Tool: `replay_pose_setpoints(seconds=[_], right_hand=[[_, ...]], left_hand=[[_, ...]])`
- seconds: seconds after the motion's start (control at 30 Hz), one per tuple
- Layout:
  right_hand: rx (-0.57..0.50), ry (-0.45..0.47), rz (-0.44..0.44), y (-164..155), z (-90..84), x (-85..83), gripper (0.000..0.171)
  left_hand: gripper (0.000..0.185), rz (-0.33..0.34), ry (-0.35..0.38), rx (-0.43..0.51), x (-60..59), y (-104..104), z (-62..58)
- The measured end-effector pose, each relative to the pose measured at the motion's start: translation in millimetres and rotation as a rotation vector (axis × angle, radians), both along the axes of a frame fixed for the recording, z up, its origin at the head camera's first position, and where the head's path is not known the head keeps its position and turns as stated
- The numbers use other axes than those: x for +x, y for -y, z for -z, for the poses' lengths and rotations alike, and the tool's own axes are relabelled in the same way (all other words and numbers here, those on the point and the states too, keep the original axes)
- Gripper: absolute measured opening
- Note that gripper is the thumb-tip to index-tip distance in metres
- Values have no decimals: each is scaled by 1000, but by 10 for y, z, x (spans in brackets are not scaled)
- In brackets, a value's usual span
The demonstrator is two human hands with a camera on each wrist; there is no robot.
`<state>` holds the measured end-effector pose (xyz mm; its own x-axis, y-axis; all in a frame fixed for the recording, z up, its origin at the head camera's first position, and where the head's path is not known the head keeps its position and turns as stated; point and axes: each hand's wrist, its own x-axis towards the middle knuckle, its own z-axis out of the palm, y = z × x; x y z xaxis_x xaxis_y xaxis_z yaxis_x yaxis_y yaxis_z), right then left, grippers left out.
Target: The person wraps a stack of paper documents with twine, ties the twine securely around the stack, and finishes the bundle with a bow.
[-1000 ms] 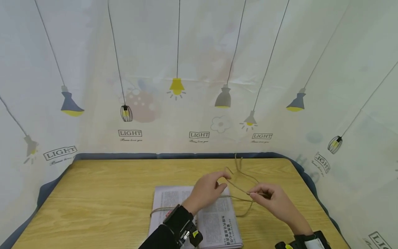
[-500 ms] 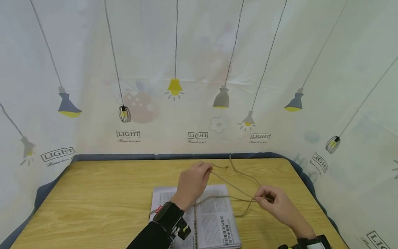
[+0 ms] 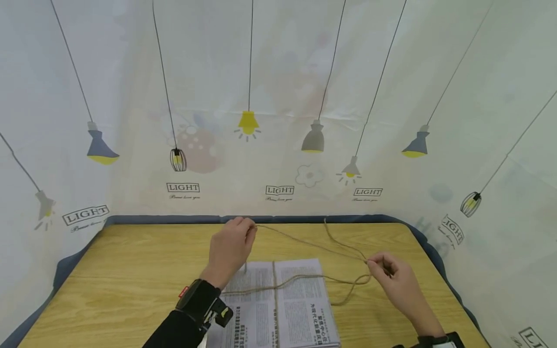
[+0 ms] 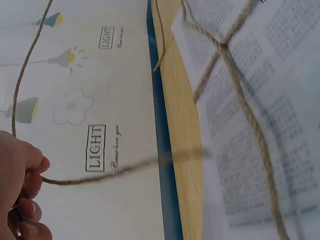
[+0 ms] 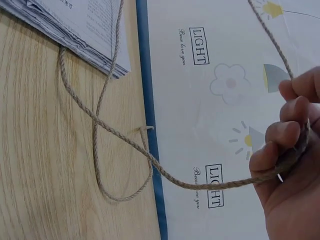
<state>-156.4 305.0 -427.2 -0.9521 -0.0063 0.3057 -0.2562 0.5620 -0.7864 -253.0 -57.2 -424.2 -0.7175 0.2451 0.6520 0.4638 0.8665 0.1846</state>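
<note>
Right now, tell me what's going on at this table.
A person is working brown twine around a stack of newspapers on a wooden table. The left hand pinches one strand, raised toward the table's far edge. The right hand pinches the twine off the stack's right side. A strand runs between the hands above the papers. Twine already crosses on top of the stack, and a slack loop lies on the wood near the right hand.

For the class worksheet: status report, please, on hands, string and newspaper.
Left hand pinches string, raised. Right hand pinches it too. String crossed over newspaper stack on table. Nothing in the way.
</note>
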Motion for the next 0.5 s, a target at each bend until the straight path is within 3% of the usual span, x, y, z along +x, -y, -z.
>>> replay_pose_setpoints(seconds=[0.13,0.27,0.4,0.5], right_hand=[[32,-8,92,-2,13,-25,14],[73,-4,145,1,34,-55,18],[108,5,172,12,63,-97,22],[121,35,166,27,80,-125,24]], left_hand=[[12,-40,87,-34,5,255,32],[13,-29,190,-48,9,453,78],[8,43,284,-15,10,598,142],[8,115,362,62,13,671,157]])
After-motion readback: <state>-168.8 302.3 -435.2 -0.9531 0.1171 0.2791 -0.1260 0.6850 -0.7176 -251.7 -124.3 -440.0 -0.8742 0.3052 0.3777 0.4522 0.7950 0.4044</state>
